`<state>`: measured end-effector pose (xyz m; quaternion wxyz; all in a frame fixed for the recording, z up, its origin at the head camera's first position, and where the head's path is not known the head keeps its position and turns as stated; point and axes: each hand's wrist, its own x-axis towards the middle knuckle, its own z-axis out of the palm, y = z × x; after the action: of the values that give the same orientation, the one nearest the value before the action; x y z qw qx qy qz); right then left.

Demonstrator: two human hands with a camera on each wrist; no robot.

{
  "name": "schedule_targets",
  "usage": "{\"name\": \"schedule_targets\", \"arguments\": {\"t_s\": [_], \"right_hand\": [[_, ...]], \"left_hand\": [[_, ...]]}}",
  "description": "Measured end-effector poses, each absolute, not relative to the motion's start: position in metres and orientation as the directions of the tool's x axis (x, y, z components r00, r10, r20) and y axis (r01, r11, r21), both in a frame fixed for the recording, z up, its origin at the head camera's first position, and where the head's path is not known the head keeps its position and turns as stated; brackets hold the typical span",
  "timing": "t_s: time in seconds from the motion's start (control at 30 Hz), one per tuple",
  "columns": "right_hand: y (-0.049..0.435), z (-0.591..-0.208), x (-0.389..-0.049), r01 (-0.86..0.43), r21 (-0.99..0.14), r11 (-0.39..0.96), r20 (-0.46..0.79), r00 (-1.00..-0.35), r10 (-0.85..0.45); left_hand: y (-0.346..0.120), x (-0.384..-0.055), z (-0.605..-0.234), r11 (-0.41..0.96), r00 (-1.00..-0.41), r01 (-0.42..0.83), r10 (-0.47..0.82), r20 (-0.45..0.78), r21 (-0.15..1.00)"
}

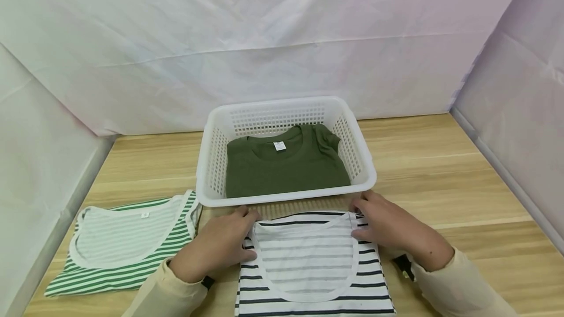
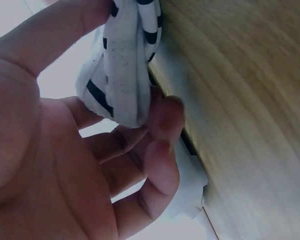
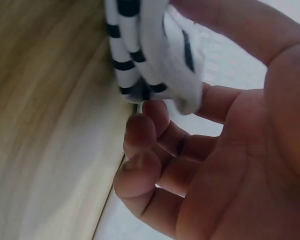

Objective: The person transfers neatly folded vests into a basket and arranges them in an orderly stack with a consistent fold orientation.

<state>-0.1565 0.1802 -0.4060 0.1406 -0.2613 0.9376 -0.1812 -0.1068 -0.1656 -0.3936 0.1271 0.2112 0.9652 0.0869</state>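
Note:
A folded white shirt with black stripes [image 1: 308, 258] lies on the near part of the table, its wide neckline facing up. At its far left corner my left hand [image 1: 222, 243] grips the shoulder edge, thumb on top. The right hand [image 1: 389, 224] holds the far right corner the same way. In the left wrist view, layered striped cloth [image 2: 124, 75] sits between thumb and curled fingers. The right wrist view has the folded shoulder [image 3: 155, 50] pinched likewise, fingers bent beneath it. The shirt's near edge runs out of the head view.
Just beyond the hands stands a white plastic basket [image 1: 286, 198] holding a folded dark green T-shirt [image 1: 286, 170]. A folded green-striped shirt [image 1: 128, 246] lies at the left, close to my left forearm. White cloth walls [image 1: 282, 62] enclose the wooden table [image 1: 440, 175].

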Motion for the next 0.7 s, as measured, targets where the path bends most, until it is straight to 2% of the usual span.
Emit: {"name": "schedule_targets", "arguments": {"t_s": [0.13,0.37,0.7], "right_hand": [[0.1811,-0.4072,-0.157,-0.434,-0.462,0.773,-0.207,-0.795,-0.57],[0.183,-0.405,-0.1545,-0.461,-0.548,0.698,-0.211,-0.731,-0.649],[0.178,-0.3979,-0.1519,-0.481,-0.655,0.582,-0.153,-0.671,-0.726]], "left_hand": [[-0.1663,-0.1077,-0.3948,0.871,-0.854,0.416,0.473,-0.216,0.26],[-0.1689,-0.1069,-0.3964,0.784,-0.767,0.446,0.583,-0.268,0.431],[-0.1702,-0.108,-0.3875,0.74,-0.733,0.459,0.628,-0.262,0.492]]}}
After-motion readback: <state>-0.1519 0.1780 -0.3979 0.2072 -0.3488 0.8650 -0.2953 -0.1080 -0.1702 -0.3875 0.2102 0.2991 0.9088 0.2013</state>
